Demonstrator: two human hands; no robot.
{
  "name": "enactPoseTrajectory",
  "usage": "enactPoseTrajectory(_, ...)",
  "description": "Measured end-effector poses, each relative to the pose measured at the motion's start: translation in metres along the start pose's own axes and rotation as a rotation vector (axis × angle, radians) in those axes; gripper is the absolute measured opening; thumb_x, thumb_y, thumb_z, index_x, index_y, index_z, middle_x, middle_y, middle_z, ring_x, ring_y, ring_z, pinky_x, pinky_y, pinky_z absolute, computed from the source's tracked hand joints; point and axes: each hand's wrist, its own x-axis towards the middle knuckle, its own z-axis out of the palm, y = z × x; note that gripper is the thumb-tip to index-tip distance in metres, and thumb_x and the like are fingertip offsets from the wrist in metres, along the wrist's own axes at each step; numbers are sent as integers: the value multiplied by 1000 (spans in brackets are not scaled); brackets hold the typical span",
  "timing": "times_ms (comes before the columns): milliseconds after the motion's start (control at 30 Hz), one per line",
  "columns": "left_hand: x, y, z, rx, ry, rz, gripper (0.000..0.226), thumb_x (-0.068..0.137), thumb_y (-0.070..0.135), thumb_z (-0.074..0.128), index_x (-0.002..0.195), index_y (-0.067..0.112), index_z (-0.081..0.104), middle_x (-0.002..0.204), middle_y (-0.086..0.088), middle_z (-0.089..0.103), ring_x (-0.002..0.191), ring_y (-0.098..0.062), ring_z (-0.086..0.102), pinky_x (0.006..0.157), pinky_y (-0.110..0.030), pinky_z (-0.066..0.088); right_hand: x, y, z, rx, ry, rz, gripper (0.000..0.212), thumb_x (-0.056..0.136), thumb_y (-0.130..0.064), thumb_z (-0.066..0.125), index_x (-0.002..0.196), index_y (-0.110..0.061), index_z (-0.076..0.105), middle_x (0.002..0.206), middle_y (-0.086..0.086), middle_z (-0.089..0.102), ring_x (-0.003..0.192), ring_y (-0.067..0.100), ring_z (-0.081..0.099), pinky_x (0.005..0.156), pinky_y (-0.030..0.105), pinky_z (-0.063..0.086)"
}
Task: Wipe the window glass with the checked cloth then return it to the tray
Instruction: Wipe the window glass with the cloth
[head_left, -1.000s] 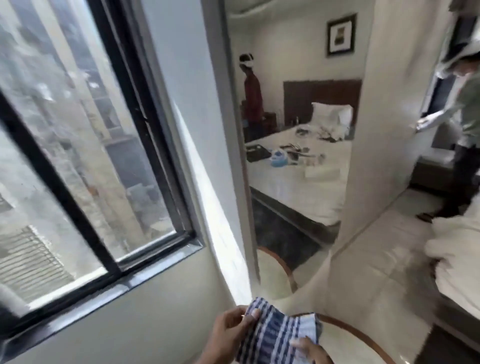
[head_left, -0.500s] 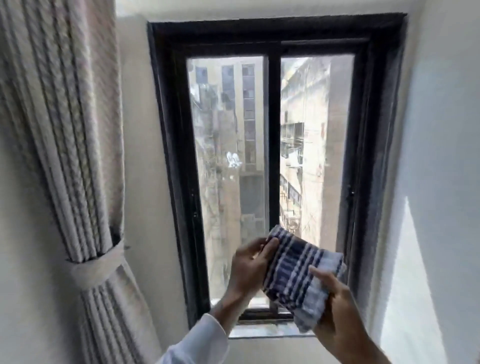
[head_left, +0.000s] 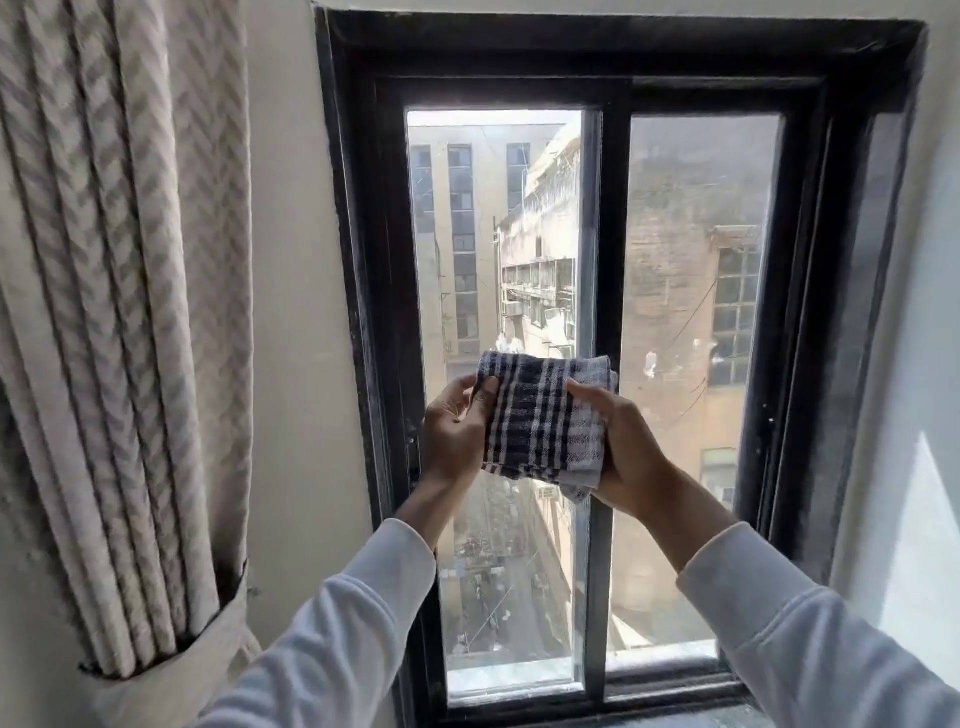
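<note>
A folded checked cloth (head_left: 540, 423), dark blue and white, is held up in front of the window glass (head_left: 493, 234), over the middle upright of the black frame. My left hand (head_left: 454, 434) grips its left edge with the thumb on the front. My right hand (head_left: 631, 452) holds its right edge and lower corner. Whether the cloth touches the glass I cannot tell. The window has two tall panes, and the right pane (head_left: 691, 218) looks hazy. No tray is in view.
A thick patterned curtain (head_left: 119, 312), tied back low down, hangs on the left wall. The black window frame (head_left: 358, 260) has a sill along the bottom. A white wall (head_left: 924, 364) closes in on the right.
The view swung from the room and round table to face the window. Both hands lifted the cloth from low down to mid-height in front of the glass and squared it up.
</note>
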Motion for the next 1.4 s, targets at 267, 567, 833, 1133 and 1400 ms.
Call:
enactPoseTrajectory(267, -2, 9, -7, -162, -206, -276, 29, 108, 48, 66, 113, 25, 83, 107, -3, 89, 93, -20, 86, 69, -28, 69, 6, 1, 3, -78, 5, 11, 50, 109, -35, 59, 149, -5, 63, 140, 26, 73, 120, 41, 76, 95, 56, 64)
enactPoseTrajectory(567, -7, 9, 6, -182, -150, -171, 31, 110, 41, 65, 123, 18, 81, 112, -3, 88, 97, -20, 86, 75, -32, 71, -9, -4, -8, -118, 91, -28, 39, 110, -31, 61, 138, -5, 68, 129, 22, 80, 113, 38, 81, 83, 50, 69)
enactPoseTrajectory(833, 65, 22, 10, 541, 56, 341, 45, 113, 50, 54, 134, 17, 76, 134, -9, 80, 121, -23, 75, 102, -55, 65, 37, -39, -13, 66, 50, -197, 46, 116, -40, 45, 147, -9, 60, 139, 20, 75, 126, 40, 75, 104, 62, 61)
enactPoseTrajectory(1133, 187, 33, -15, 1263, 323, 723, 69, 119, 48, 30, 178, 15, 16, 188, -8, 9, 176, -26, 9, 142, -48, 12, 160, -44, -40, -1540, 469, -1139, 65, 109, -35, 64, 166, -10, 46, 177, 23, 32, 167, 46, 23, 134, 68, 19)
enactPoseTrajectory(1400, 207, 6, -13, 1359, 509, 796, 72, 118, 55, 11, 179, 17, 10, 189, -5, 6, 176, -20, 8, 142, -43, 6, 216, 51, -50, -1881, 537, -1223, 88, 101, -77, 46, 174, -34, 25, 186, 8, 12, 172, 38, 2, 135, 66, 6)
